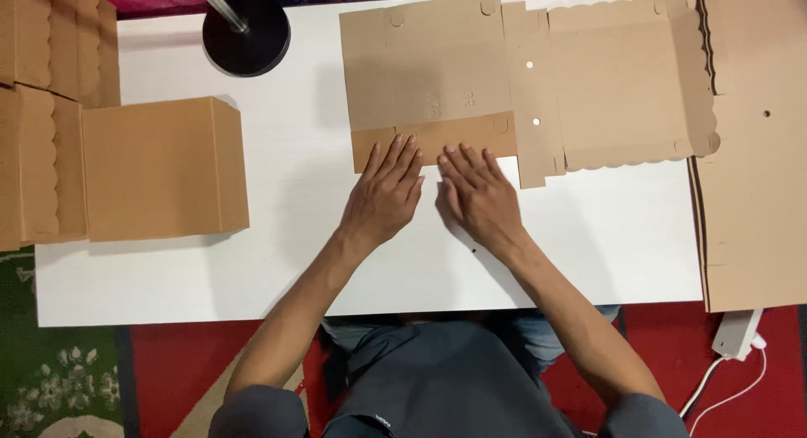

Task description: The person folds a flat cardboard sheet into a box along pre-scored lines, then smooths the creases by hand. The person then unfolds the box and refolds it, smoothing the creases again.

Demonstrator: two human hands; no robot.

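Observation:
A flat, unfolded brown cardboard box blank (538, 76) lies on the white table (277, 261), with scalloped edges on its right part. Its near left flap (471, 135) is folded over toward the panel. My left hand (385, 194) lies flat, fingers spread, with the fingertips on that flap's near edge. My right hand (481, 194) lies flat beside it, fingertips at the flap's edge too. Neither hand grips anything.
A folded brown box (164, 169) stands at the left, next to more stacked boxes (38, 110). A black round lamp base (246, 33) sits at the back. A stack of flat cardboard blanks (752, 152) overhangs the right edge. A white power strip (738, 333) lies on the red rug.

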